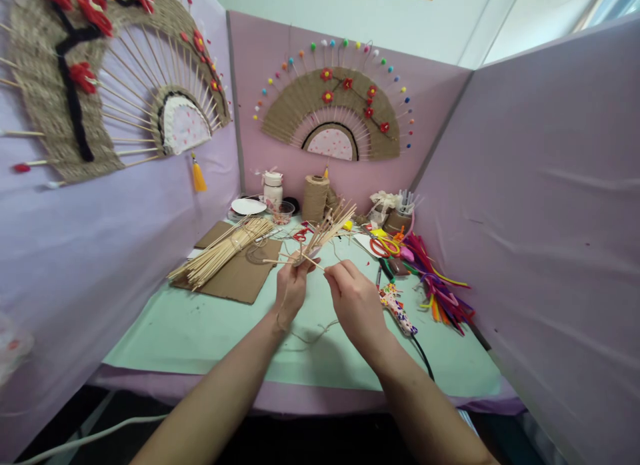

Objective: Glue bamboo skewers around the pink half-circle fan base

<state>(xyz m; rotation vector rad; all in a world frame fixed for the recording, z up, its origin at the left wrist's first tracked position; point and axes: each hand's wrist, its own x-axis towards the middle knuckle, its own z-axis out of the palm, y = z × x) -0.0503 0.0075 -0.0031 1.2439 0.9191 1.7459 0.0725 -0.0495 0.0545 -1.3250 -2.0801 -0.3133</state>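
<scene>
My left hand (293, 285) is closed round the base of a fanned bundle of thin wooden sticks (330, 228) held above the green table (210, 331). My right hand (353, 298) is pinched on a single stick or twine end at the bundle's base; which one I cannot tell. A strand of jute twine (313, 335) hangs from the hands onto the table. A loose pile of more wooden sticks (225, 250) lies on brown cardboard (240, 278) to the left.
A twine spool (315, 197), a jar, a white plate (249, 206) and a small bowl stand at the back. Red scissors (384, 246), a glue gun (397, 308) and coloured pipe cleaners (437, 285) lie at right. Finished woven fans (333, 111) hang on the pink and lilac partition walls.
</scene>
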